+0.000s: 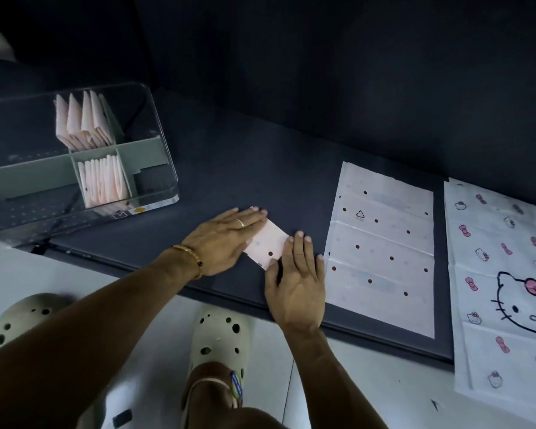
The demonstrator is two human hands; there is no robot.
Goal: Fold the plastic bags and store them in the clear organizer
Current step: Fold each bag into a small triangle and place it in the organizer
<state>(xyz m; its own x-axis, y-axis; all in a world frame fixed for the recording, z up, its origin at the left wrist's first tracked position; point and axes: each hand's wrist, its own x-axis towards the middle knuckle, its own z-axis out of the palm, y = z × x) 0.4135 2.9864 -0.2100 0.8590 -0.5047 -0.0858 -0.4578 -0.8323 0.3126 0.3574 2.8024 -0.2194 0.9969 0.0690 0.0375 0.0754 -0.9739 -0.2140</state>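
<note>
- Head view, far left: I see the clear organizer [155, 125] on the dark mat [235, 168], its grey dividers holding two rows of folded pink bags [101, 184] standing on edge.
- My left hand [226, 239] lies flat, fingers straight, pressing the left part of the folded bag [270, 246] at the mat's near edge.
- That bag is a small pale-pink packet with dark dots. I judge it light, thin, slippery and springy, so it should be pinched across the folded edges to keep it from opening.
- My right hand [297, 283] rests flat too, fingers extended, fingertips on the packet's right edge.
- Further right, a dotted bag [381, 243] lies unfolded and creased, then a cat-print bag [505, 274] overhangs the mat.
</note>
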